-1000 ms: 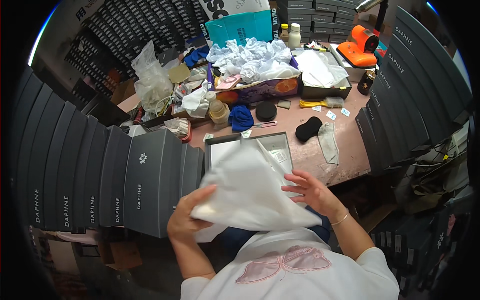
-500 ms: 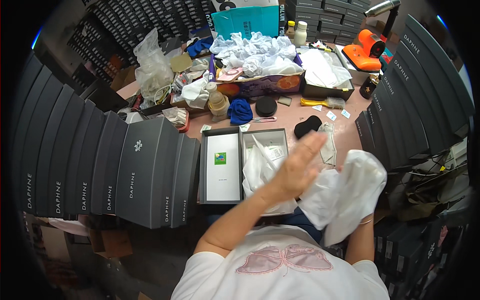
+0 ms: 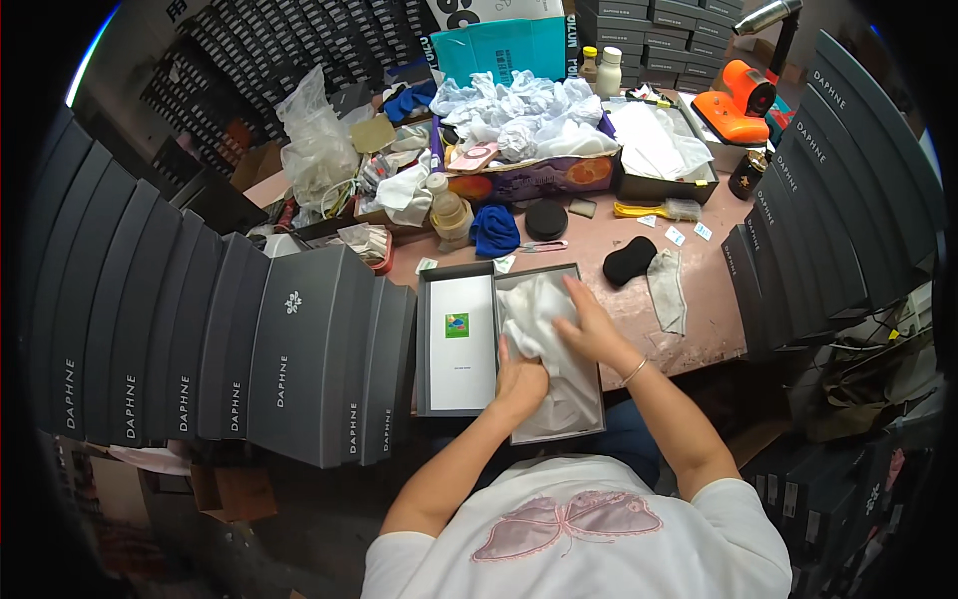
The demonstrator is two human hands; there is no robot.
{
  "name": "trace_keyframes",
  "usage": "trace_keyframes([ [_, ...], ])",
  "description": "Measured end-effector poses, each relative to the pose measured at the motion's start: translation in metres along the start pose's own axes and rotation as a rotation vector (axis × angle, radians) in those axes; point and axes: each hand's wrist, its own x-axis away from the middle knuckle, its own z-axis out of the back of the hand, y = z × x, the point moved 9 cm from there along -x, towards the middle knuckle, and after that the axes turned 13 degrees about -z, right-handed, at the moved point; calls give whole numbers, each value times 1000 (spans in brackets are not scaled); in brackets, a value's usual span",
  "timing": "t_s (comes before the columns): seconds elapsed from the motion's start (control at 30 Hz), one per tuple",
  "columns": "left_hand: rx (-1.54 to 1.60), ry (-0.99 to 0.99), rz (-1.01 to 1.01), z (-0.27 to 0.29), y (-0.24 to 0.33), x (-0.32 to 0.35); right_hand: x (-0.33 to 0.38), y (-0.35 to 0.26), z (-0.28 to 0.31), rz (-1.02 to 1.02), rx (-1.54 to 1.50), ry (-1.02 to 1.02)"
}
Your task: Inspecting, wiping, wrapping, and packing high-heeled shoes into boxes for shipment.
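Observation:
A bundle in soft white wrapping (image 3: 565, 391) lies inside a grey shoe box (image 3: 559, 435) directly in front of me; what the wrapping holds is hidden. My left hand (image 3: 521, 387) is closed on the bundle's left side, fingers bent into the white material and thumb pointing up. Over the upper right part of the same bundle lies my right hand (image 3: 595, 334), its fingers stretched out and thumb apart. Against the box's left side rests the grey lid (image 3: 460, 384), its white inside facing up with a small green square sticker on it.
Stacks of grey shoe boxes stand left (image 3: 304, 359) and right (image 3: 843, 200). A black pad (image 3: 629, 261) and a pale cloth piece (image 3: 667, 290) lie to the right. Farther back are a yellow brush (image 3: 649, 210), a round black tin (image 3: 546, 220) and a carton (image 3: 529, 183) of crumpled white paper.
The white bundle has moved from my right hand, beside the box, into the box. Both hands have come down onto it, the right one moving left. The view has shifted slightly.

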Motion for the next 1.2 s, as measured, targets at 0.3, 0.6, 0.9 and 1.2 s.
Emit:
trace_keyframes([
  [0.3,507,876,118,46,-36,100,35,-23,-24,67,626,57],
  [0.6,524,272,316,-36,-68,86,11,-1,-30,-117,467,-216],
  [0.9,986,909,375,78,-73,155,40,-47,9,156,407,152],
  [1.2,1247,985,161,34,12,118,83,36,64,-408,-392,-49],
])
